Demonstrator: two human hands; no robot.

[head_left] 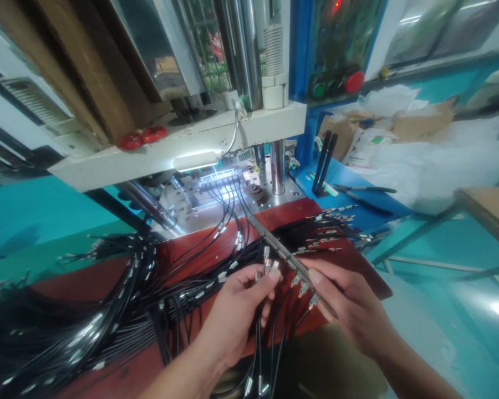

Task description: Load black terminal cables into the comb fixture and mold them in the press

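My left hand is closed around several black cables near their ends, and small metal connectors stick up past the thumb. Just to the right, my right hand pinches a long grey metal bar by its near end. The bar slants away toward the press, its far end over the red board's back edge. More connectors sit along the bar's near side, with black cables hanging below them. Whether they are fixed in the bar I cannot tell.
Black cable bundles cover the left of the red board. Behind stands a press with a lit mould that has cables running out of it. Pliers lie on a blue surface at right, near white bags.
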